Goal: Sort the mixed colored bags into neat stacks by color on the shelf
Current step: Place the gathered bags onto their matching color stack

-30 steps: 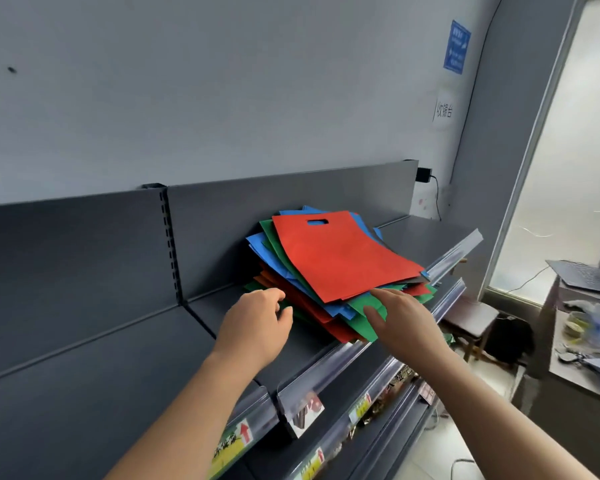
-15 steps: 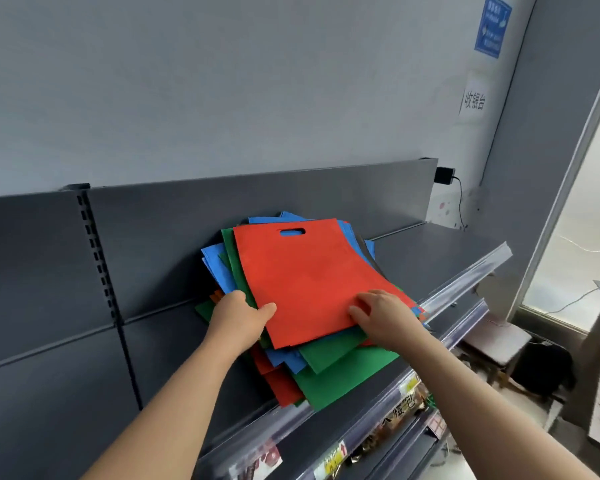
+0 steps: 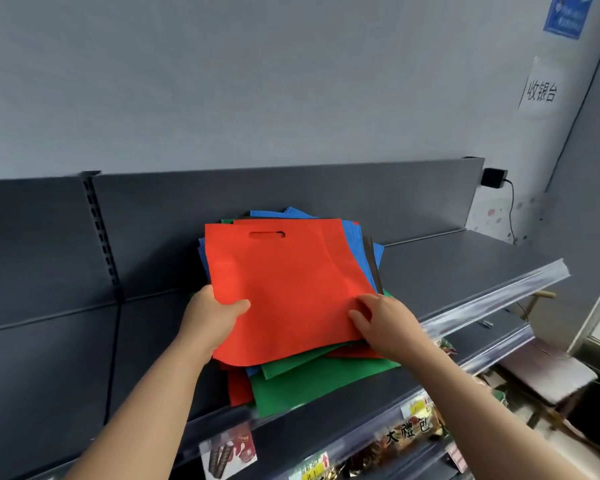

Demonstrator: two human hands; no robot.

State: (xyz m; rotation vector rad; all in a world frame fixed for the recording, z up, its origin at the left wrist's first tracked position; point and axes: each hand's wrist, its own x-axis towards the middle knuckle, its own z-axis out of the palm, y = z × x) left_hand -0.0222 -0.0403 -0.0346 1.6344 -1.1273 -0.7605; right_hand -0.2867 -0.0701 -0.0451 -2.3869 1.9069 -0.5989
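Observation:
A mixed pile of flat bags lies on the dark grey shelf [image 3: 465, 268]. On top is a red bag [image 3: 288, 285] with a cut-out handle at its far edge. Under it show blue bags [image 3: 359, 247], green bags [image 3: 312, 382] and another red bag [image 3: 238, 386]. My left hand [image 3: 210, 320] grips the top red bag's near left edge, thumb on top. Over at the near right corner, my right hand [image 3: 385, 323] pinches the same bag. The lower bags are mostly hidden.
The shelf's back panel [image 3: 291, 195] rises behind the pile. A clear price rail [image 3: 492, 303] runs along the front edge. Bare shelf surface lies to the right and left of the pile. Lower shelves [image 3: 409, 434] hold packaged snacks. A stool [image 3: 548, 372] stands at right.
Both hands have moved from the pile's front edge onto the top red bag and taken hold of it. The view has shifted closer and to the left.

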